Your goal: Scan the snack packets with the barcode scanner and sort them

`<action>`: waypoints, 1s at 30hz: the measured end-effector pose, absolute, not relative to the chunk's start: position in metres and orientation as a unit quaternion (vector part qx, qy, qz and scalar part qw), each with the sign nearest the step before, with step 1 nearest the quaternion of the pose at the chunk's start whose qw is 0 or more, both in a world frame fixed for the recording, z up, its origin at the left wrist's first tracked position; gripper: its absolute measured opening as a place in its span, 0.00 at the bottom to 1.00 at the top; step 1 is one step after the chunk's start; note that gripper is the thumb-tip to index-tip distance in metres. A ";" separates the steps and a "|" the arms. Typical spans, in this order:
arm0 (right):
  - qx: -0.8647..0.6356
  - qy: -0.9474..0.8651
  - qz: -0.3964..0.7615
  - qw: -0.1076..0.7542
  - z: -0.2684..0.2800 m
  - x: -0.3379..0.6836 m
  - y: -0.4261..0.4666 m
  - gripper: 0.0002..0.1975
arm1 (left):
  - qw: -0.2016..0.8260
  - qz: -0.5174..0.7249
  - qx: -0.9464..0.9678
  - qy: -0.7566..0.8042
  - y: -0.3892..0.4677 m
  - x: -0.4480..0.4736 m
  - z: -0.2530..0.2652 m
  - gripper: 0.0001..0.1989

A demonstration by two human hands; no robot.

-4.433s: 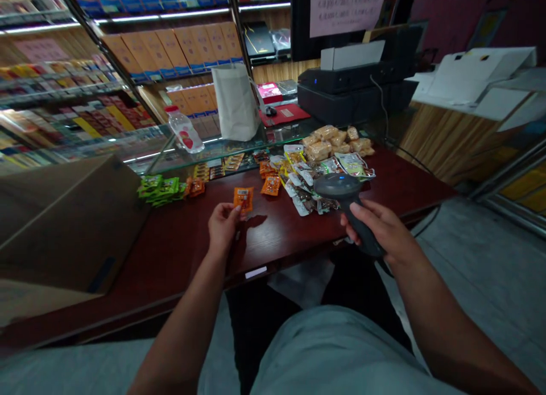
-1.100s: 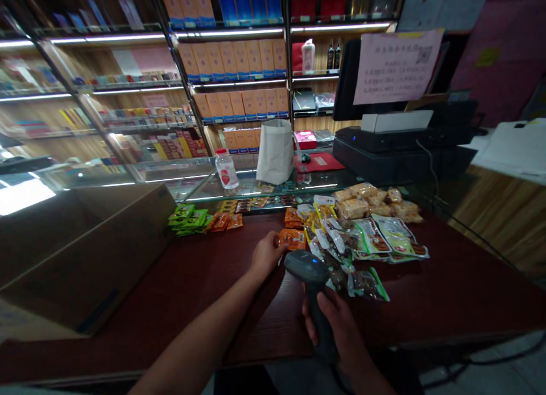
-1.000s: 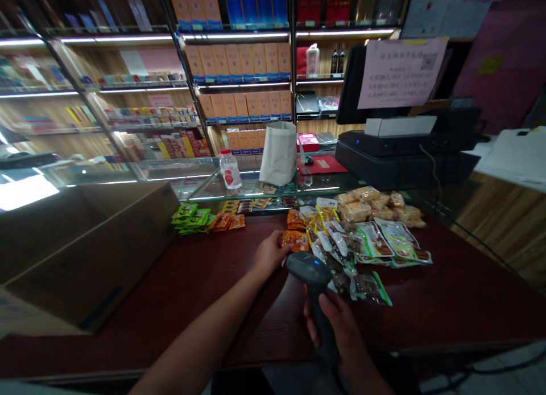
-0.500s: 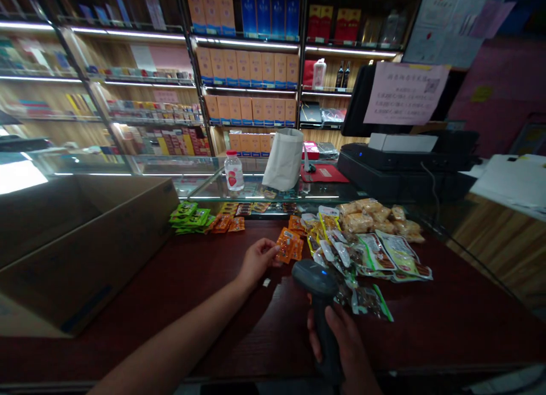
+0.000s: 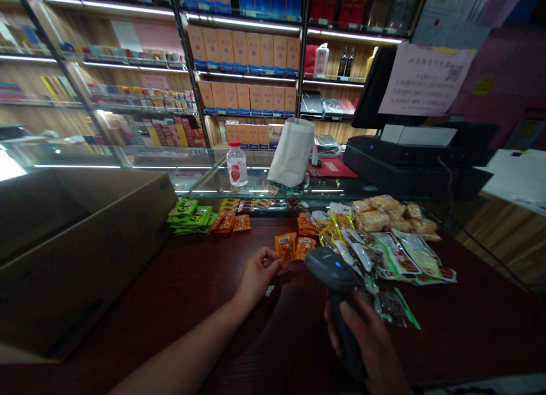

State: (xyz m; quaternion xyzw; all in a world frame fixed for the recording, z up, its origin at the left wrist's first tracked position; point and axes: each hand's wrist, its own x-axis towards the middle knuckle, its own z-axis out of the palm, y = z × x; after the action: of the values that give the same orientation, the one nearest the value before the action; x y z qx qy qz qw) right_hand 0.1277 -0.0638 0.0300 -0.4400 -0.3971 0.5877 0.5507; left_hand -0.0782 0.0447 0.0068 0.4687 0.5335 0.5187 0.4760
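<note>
My left hand pinches the lower edge of a small orange snack packet above the dark red counter. Just right of it lies another orange packet, apart from the one I hold. My right hand is wrapped round the handle of a black barcode scanner, whose head has a blue light and points toward the orange packets. Behind the scanner are clear bags of dark snacks and green-and-white packets. More orange packets are piled farther back.
An open cardboard box stands on the left. Green packets lie beside it. At the back are a glass case, a bottle and a white paper bag. Wrapped pastries and a black till are on the right.
The orange packet in my left hand now stands more upright and apart from the one beside it. The scanner in my right hand has shifted right in view, as has the scene as the camera turned.
</note>
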 end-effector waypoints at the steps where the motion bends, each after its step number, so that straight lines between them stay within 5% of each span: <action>1: -0.443 -0.411 0.587 0.538 0.034 0.128 -0.063 0.22 | 0.474 0.519 0.470 0.534 0.045 -0.078 0.005 0.19; 8: -0.434 -0.476 0.602 0.472 0.047 0.130 -0.063 0.24 | 0.451 0.516 0.483 0.545 0.043 -0.077 0.003 0.14; 18: -0.420 -0.475 0.602 0.485 0.035 0.133 -0.063 0.21 | 0.380 0.477 0.543 0.578 0.039 -0.077 0.016 0.07; 30: -0.450 -0.428 0.632 0.464 0.029 0.140 -0.068 0.26 | 0.438 0.588 0.396 0.553 0.073 -0.110 0.008 0.13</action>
State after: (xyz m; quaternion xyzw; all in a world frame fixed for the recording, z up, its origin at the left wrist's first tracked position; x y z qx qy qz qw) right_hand 0.1400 -0.0680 0.0287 -0.4495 -0.4279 0.6318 0.4644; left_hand -0.1101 0.0726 0.0081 0.3955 0.5528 0.5880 0.4385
